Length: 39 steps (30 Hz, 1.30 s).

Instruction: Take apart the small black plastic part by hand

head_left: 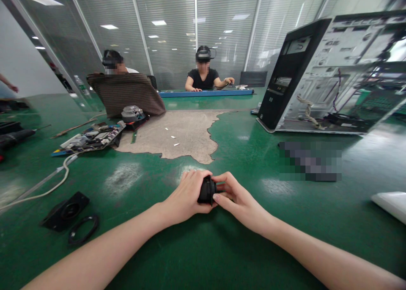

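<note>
A small black round part is held between my two hands, just above the green table. My left hand wraps round its left side, thumb over the top. From the right, my right hand grips its rim with thumb and fingers. The part's underside and some of my fingertips are hidden. On the left of the table lie a black square speaker-like piece and a black ring.
An open computer case stands at the right. A circuit board and a pale cable lie at the left. A bare patch marks the table's middle. Two people sit across; one has a hand on a blue strip.
</note>
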Available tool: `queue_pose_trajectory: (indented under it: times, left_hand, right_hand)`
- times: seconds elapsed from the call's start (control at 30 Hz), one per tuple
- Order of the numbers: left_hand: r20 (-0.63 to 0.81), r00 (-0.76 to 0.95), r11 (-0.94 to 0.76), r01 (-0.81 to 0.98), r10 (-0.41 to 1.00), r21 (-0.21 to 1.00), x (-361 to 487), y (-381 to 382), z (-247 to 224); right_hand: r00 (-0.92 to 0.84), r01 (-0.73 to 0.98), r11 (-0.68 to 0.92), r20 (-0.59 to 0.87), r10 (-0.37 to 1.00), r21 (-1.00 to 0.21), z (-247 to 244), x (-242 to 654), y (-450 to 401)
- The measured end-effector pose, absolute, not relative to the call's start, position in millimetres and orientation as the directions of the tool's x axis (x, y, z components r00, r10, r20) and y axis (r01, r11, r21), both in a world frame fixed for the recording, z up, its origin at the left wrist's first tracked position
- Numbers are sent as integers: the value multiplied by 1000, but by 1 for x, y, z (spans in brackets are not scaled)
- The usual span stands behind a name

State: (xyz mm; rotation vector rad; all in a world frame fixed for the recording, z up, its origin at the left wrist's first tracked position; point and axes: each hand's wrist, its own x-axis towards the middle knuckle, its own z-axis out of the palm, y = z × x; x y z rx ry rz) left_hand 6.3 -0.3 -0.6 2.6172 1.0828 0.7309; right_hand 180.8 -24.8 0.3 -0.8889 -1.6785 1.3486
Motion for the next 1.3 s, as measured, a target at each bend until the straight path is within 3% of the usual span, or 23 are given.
queue_pose_trajectory:
  times: [0.37,0.73,1.3]
  left_hand:
    - [381,596,-707,592,707,386,7,1,-3]
    - [405,585,-712,586,702,387,6,1,-4]
    - [399,574,-699,586,715,409,2,0,-3]
  right_hand:
    - [-380,89,191,143,914,-978,-2,179,-23]
    - [-409,24,179,154,899,-983,-4,180,-23]
    - [-422,71,178,132,897,-982,3,178,-22]
